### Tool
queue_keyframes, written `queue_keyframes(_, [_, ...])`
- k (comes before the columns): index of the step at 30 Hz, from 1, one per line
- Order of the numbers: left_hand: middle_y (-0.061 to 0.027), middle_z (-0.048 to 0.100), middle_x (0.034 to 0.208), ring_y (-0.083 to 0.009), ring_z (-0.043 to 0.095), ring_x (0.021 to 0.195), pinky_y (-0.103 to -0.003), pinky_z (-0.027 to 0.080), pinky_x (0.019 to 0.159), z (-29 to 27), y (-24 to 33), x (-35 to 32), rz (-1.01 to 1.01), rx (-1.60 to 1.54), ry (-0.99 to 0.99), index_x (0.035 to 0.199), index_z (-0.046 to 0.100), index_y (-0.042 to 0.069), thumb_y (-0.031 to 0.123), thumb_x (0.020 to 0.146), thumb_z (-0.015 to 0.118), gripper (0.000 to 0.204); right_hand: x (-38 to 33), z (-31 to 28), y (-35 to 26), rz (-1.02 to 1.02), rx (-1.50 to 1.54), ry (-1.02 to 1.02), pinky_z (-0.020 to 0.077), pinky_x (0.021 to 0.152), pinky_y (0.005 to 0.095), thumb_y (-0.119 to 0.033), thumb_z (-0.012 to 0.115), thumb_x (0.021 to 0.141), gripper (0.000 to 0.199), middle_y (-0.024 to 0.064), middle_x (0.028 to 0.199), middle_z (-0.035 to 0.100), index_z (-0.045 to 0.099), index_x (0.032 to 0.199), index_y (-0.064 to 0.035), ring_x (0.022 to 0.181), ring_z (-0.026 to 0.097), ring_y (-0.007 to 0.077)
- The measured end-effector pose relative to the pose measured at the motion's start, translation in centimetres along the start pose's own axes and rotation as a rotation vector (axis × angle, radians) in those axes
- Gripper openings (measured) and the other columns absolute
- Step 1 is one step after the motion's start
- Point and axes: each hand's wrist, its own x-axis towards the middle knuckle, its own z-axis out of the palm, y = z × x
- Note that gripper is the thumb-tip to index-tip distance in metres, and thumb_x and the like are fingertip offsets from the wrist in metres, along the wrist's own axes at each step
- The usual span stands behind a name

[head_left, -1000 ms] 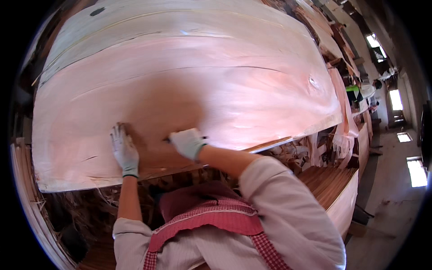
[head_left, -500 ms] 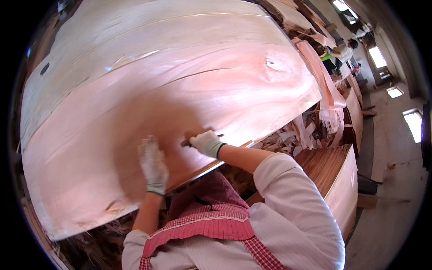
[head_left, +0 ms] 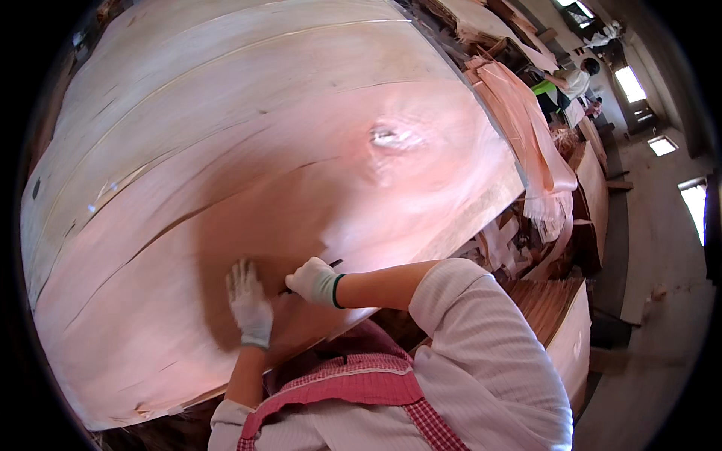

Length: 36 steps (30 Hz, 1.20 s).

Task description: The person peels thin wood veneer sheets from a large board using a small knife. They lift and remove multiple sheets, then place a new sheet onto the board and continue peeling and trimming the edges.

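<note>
A large pinkish wood veneer sheet (head_left: pixel 421 203) lies spread in front of me, with a rough pale knot (head_left: pixel 395 137) towards its right end and a long dark split (head_left: pixel 177 222) running across it. My left hand (head_left: pixel 250 304), in a white knit glove, rests flat on the sheet near its close edge, fingers stretched. Just to its right, my gloved right hand (head_left: pixel 313 282) is closed round a slim dark hand tool (head_left: pixel 336 263). Both ends of that tool stick out of the fist; the rest is hidden, and its exact kind cannot be made out.
Pink veneer strips (head_left: pixel 545 161) hang beyond the sheet's right end, above torn scraps. A veneer stack (head_left: pixel 545 312) stands by my right elbow. Another person (head_left: pixel 575 83) is at the far right, near wall windows. Loose scraps lie beneath the close edge.
The sheet's knot and split have shifted left and nearer to me, and the split shows longer. Both hands have moved nearer; the right has also come left, closer to the left hand.
</note>
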Motion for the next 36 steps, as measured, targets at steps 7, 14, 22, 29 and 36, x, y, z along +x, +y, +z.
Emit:
queue_keyframes(7, [-0.0194,0.043,0.143,-0.0364,0.035,0.137,-0.051,0.023,0.115,1.6,0.3,-0.4,-0.053,0.082,-0.029,0.131,0.046,-0.004,0.012,0.097,0.04,0.038,-8.7,-3.4,29.3,-0.008,0.094,0.079,0.0538,0.055,0.0379,-0.033,0.052,0.091,0.025,0.0049,0.083,0.07,0.065,0.112,-0.0329,0.069,0.068,0.0264])
queue_keyframes(14, [-0.0218,0.041,0.143,-0.0395,0.033,0.137,-0.051,0.021,0.115,1.4,1.6,1.6,-0.061,0.023,-0.087,0.132,0.045,-0.004,0.018,0.1,0.033,0.041,-19.5,-0.7,51.7,0.326,-0.137,0.195,0.0502,0.061,0.0403,-0.025,0.06,0.09,0.013,0.0095,0.083,0.065,0.058,0.093,-0.0134,0.068,0.063,0.0297])
queue_keyframes(22, [-0.0211,0.04,0.145,-0.0375,0.033,0.137,-0.049,0.02,0.116,2.7,1.0,0.8,-0.048,0.092,-0.072,0.132,0.046,-0.004,0.018,0.1,0.031,0.042,-34.0,17.0,46.5,1.489,1.371,1.116,0.0372,0.038,0.0295,-0.028,0.068,0.086,0.025,0.0025,0.061,0.054,0.061,0.083,-0.0044,0.043,0.046,0.0138])
queue_keyframes(29, [-0.0212,0.04,0.144,-0.0377,0.033,0.137,-0.05,0.021,0.116,2.4,1.1,1.3,-0.045,0.104,-0.072,0.133,0.043,-0.003,0.015,0.1,0.032,0.04,-30.5,16.8,46.7,1.391,1.988,1.026,0.0313,0.035,0.0245,-0.027,0.071,0.086,0.022,-0.001,0.062,0.052,0.055,0.079,-0.0138,0.04,0.037,0.0094])
queue_keyframes(36, [-0.0201,0.039,0.146,-0.0382,0.031,0.138,-0.049,0.022,0.116,2.4,0.6,0.5,-0.028,0.101,-0.051,0.135,0.041,-0.003,0.015,0.099,0.034,0.041,-33.0,19.9,51.9,1.639,1.831,1.379,0.0328,0.035,0.0328,-0.019,0.063,0.085,0.019,0.003,0.054,0.049,0.054,0.07,-0.0111,0.038,0.042,0.0167])
